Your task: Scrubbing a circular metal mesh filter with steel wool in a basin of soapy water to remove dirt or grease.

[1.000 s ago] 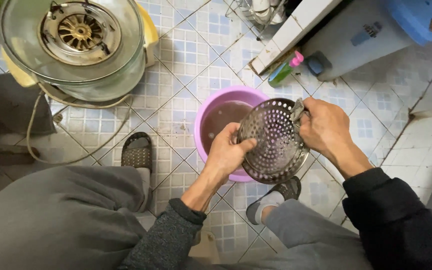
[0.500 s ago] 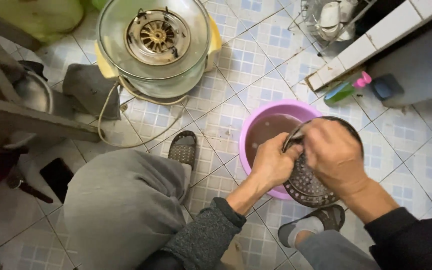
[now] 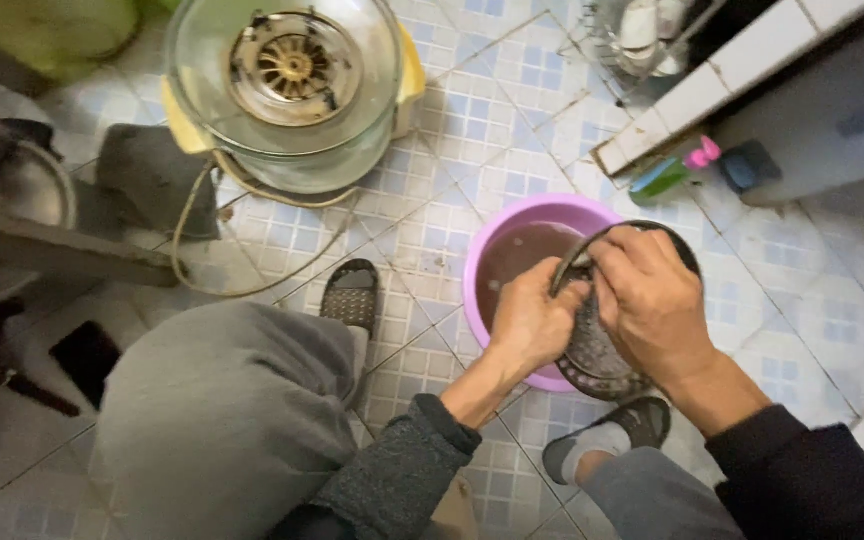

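Note:
A round, dark, perforated metal plate (image 3: pixel 592 355) is held tilted on edge over a pink-purple basin (image 3: pixel 497 240) of murky brown water. My left hand (image 3: pixel 532 320) grips the plate's near-left rim. My right hand (image 3: pixel 647 300) is closed over its upper face and rim, hiding much of it. Both hands sit just above the basin's near side. My knees in grey trousers frame the basin, with a dark slipper (image 3: pixel 352 295) to its left.
A glass-bowled electric cooker with a yellow base (image 3: pixel 292 90) stands on the tiled floor at the back, its cord (image 3: pixel 252 285) trailing forward. A green bottle with a pink cap (image 3: pixel 672 175) lies by a white-tiled step. A dish rack (image 3: pixel 642 40) is behind it.
The plate has turned from lying flat and face-up to standing on edge. My right hand moved from its far rim onto its face. The view shifted left and back.

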